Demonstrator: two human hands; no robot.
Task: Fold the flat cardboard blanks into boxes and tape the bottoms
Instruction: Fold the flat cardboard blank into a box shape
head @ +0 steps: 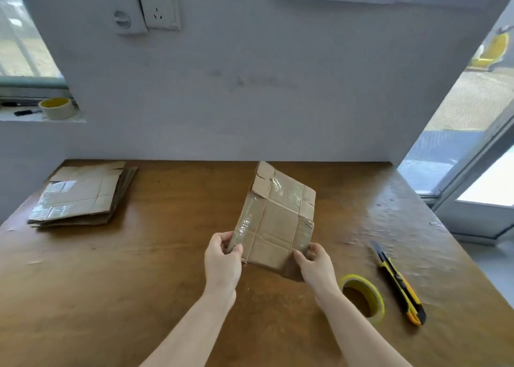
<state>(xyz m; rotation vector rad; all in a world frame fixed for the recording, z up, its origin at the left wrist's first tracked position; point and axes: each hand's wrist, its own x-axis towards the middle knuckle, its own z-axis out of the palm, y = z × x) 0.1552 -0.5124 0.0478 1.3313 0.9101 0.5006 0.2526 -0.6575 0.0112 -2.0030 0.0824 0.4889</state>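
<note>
A flat brown cardboard blank (278,216) with old clear tape strips on it is held tilted above the middle of the wooden table (172,269). My left hand (222,258) pinches its near left corner. My right hand (314,263) grips its near right corner. A roll of yellow-edged tape (364,297) lies flat on the table just right of my right wrist. A stack of more flat blanks (80,194) rests at the table's far left.
A yellow and black utility knife (397,283) lies right of the tape roll. A second tape roll (57,108) and pens sit on a window ledge at the left. A grey wall backs the table; a glass door stands at the right.
</note>
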